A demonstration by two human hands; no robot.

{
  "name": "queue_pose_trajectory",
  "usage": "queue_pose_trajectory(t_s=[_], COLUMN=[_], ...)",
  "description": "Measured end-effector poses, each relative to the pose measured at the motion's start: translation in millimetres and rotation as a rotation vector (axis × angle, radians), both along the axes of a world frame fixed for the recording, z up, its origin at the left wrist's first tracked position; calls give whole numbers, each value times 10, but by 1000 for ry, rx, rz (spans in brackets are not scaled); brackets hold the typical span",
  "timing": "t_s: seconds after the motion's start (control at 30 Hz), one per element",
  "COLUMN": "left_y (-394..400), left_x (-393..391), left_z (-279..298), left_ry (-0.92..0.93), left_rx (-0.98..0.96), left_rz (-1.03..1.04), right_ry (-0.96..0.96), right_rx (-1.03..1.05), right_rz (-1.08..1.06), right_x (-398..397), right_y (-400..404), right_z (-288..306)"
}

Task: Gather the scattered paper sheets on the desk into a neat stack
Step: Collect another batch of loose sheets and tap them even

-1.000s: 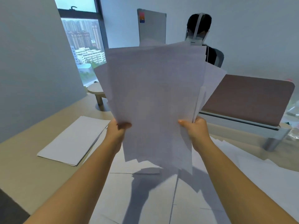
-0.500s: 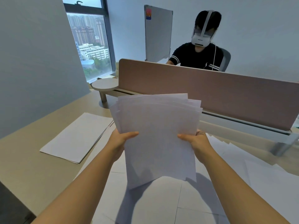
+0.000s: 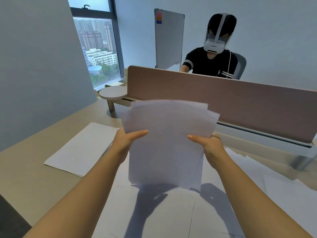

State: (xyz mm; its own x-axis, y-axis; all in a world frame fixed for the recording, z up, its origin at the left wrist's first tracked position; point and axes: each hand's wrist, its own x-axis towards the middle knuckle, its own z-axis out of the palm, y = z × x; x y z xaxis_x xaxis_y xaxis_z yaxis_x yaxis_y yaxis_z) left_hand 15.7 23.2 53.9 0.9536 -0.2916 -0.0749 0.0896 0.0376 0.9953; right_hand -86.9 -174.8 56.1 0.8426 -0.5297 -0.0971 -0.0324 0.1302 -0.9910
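Observation:
I hold a bundle of several white paper sheets (image 3: 167, 143) upright above the desk, its edges fanned unevenly at the top. My left hand (image 3: 126, 140) grips its left edge, thumb across the front. My right hand (image 3: 208, 146) grips its right edge the same way. More loose white sheets (image 3: 171, 213) lie flat on the beige desk (image 3: 25, 177) beneath my arms, and others (image 3: 283, 182) spread to the right. A separate flat stack (image 3: 82, 148) rests on the desk to the left.
A brown divider panel (image 3: 223, 100) runs across the back of the desk. A person in a headset (image 3: 212, 62) sits behind it. A grey partition (image 3: 37, 66) stands at the left, a small round stand (image 3: 113, 93) near the window, a whiteboard (image 3: 169, 36) beyond.
The bundle came down from in front of my face to just above the desk, and its sheets have drawn closer together. Both hands kept their grip.

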Motion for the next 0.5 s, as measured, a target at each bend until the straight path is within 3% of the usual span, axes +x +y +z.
queue_pose_trajectory(t_s=[0.13,0.5], left_y=[133,180], left_x=[30,59], left_z=[-41,-138], left_ry=[-1,9], left_rx=[-33,-10], left_rz=[37,-200], right_ry=[12,-50], right_rx=[-42,62], right_rz=[78,77], right_x=[10,31], right_y=[33,50], right_z=[-31,-79])
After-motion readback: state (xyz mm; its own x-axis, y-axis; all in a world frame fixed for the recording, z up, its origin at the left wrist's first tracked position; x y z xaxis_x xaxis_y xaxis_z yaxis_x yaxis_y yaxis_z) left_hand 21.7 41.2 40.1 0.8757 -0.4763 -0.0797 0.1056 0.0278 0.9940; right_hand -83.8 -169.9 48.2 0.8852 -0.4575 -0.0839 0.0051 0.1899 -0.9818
